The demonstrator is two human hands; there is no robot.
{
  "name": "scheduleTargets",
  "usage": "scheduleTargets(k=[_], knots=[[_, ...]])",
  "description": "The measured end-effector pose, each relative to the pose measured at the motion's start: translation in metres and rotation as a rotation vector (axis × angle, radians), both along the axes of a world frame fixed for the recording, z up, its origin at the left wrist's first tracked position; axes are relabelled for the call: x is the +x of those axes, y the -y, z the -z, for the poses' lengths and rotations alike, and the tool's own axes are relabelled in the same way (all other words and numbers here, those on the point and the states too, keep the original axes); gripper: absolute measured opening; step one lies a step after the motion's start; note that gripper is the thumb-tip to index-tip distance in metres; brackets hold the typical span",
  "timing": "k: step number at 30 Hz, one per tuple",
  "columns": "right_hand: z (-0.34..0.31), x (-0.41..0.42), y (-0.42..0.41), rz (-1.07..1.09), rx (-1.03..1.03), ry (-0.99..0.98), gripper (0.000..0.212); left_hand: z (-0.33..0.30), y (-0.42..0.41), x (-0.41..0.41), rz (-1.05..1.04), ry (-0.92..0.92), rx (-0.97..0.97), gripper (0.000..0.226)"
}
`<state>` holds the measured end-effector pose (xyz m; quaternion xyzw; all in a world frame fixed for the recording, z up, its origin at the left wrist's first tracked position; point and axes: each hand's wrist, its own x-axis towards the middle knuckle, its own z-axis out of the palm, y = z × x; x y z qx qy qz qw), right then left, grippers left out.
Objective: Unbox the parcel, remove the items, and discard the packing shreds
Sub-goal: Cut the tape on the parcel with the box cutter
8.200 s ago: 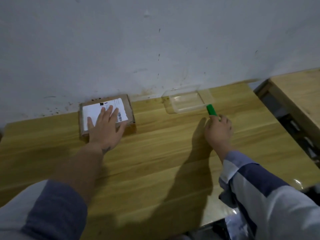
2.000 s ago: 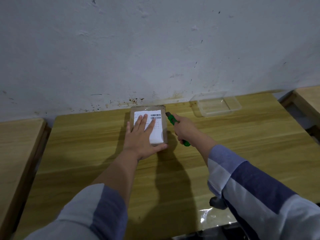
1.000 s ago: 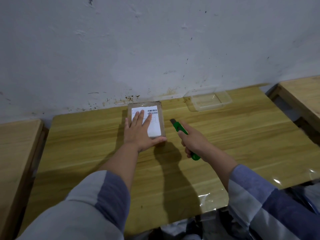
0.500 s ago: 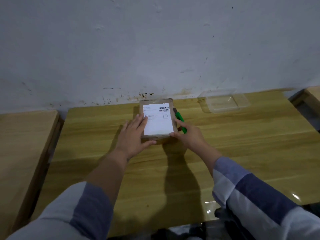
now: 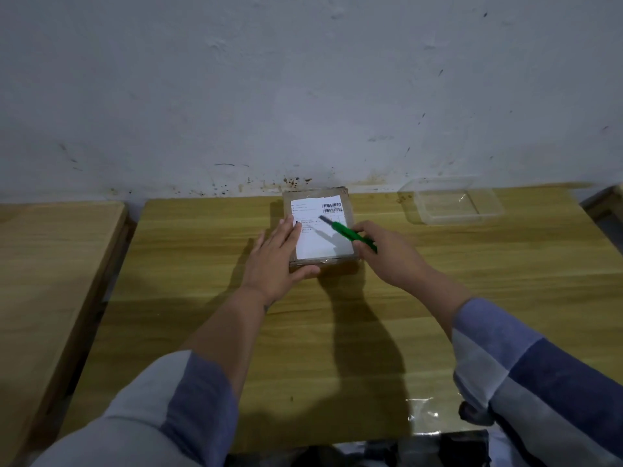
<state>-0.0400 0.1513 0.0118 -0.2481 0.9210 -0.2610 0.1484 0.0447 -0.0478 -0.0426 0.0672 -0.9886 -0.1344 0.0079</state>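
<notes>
With the green box cutter (image 5: 350, 234) gripped in the right hand (image 5: 387, 252) over the sealed parcel (image 5: 318, 227) (mid-table, by the wall), a slip hits the left hand (image 5: 274, 256), fingers splayed flat beside the blade.

Left hand (image 5: 274, 261) flat, pressing parcel (image 5: 318, 227) at its near-left corner on desk (image 5: 438, 298); right hand (image 5: 387, 252) grips green box cutter (image 5: 349, 234), blade over white shipping label (image 5: 320, 230); clear plastic tray (image 5: 453, 203) far right by wall (image 5: 303, 89)

Wooden table (image 5: 438, 298) bears parcel (image 5: 318, 227) (taped), clear tray (image 5: 451, 205)
</notes>
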Motion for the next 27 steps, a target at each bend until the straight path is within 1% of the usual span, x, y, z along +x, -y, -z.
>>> scheduleTargets(k=[6, 11, 16, 19, 23, 25, 27], knots=[[0.000, 0.006, 0.001, -0.165, 0.122, -0.191, 0.028, -0.001, 0.001, -0.001, -0.006, 0.002, -0.002, 0.096], [0.004, 0.012, 0.010, -0.190, 0.211, -0.397, 0.028, -0.001, 0.000, 0.000, -0.008, 0.019, 0.006, 0.096], [0.001, 0.016, 0.017, -0.229, 0.240, -0.472, 0.030, -0.003, 0.001, 0.001, -0.003, 0.039, 0.008, 0.096], [-0.001, 0.017, 0.016, -0.246, 0.227, -0.484, 0.030, -0.002, 0.001, 0.000, -0.004, 0.041, 0.010, 0.096], [-0.001, 0.017, 0.019, -0.263, 0.210, -0.551, 0.028, -0.002, 0.001, 0.000, -0.011, 0.045, 0.010, 0.094], [0.001, 0.019, 0.025, -0.295, 0.234, -0.594, 0.025, -0.002, 0.001, 0.000, -0.012, 0.043, 0.022, 0.093], [0.004, 0.018, 0.030, -0.333, 0.275, -0.638, 0.029, -0.003, 0.001, 0.000, -0.016, 0.042, 0.043, 0.092]])
